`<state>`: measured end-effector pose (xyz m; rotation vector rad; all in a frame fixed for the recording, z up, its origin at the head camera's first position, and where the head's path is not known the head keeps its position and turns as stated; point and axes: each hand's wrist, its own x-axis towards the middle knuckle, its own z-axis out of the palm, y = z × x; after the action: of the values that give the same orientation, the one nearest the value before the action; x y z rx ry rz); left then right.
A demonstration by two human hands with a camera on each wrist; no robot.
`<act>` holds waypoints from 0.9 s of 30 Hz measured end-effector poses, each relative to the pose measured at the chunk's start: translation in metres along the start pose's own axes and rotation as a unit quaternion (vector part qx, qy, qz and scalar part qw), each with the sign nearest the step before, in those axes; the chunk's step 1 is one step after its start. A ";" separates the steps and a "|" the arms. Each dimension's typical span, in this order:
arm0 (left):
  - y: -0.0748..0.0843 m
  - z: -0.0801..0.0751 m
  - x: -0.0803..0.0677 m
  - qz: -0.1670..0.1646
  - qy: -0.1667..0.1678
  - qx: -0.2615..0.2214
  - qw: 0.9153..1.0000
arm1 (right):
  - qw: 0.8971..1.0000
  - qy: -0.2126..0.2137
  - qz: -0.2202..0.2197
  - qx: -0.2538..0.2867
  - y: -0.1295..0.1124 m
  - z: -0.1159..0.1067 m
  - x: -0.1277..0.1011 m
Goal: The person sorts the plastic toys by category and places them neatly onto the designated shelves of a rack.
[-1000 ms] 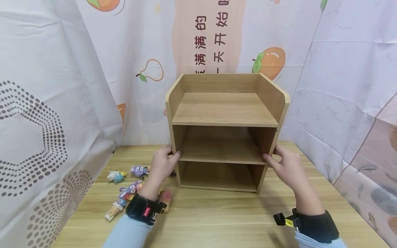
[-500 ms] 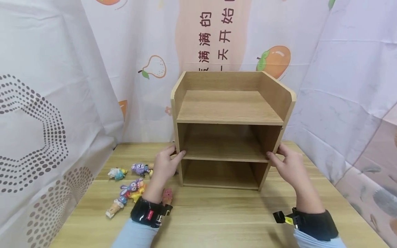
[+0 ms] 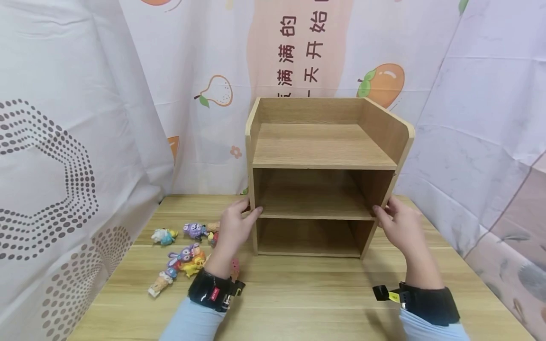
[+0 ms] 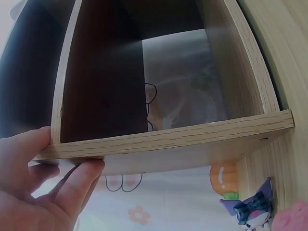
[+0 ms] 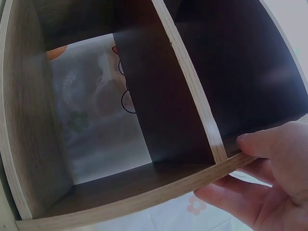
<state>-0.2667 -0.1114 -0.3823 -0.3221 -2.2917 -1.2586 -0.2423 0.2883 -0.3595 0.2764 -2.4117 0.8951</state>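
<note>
A light wooden shelf unit [image 3: 324, 147] with an open top tray and two compartments stands upright at the back of the table. My left hand [image 3: 234, 226] grips its left side panel at the height of the middle board, thumb on the front edge and fingers behind. On the opposite side my right hand [image 3: 401, 227] holds the right panel the same way. Up close in the left wrist view, the left thumb and fingers [image 4: 79, 185] pinch the panel edge. The right wrist view has the right thumb [image 5: 260, 143] inside the upper compartment, fingers below the panel.
Several small toy figures lie left of the shelf, among them a purple one [image 3: 195, 230], a white and blue one [image 3: 164, 236] and an ice-cream-cone one [image 3: 161, 282]. A printed curtain [image 3: 204, 151] hangs behind the wooden table [image 3: 298, 298].
The shelf and both hands sit slightly farther right in the head view, but the curtain and toys shift right too. Both hands keep their grip on the side panels.
</note>
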 end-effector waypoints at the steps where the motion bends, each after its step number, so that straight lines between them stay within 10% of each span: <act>1: 0.001 0.001 0.000 -0.001 0.003 0.002 1.000 | 1.000 0.002 0.001 0.001 0.000 0.000 0.001; 27: 0.002 0.012 0.009 -0.012 0.013 -0.015 1.000 | 0.994 0.110 0.027 0.001 0.014 0.024 0.014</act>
<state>-0.2774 -0.1006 -0.3808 -0.2878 -2.2625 -1.3037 -0.2693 0.2830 -0.3740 0.1075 -2.2238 0.9011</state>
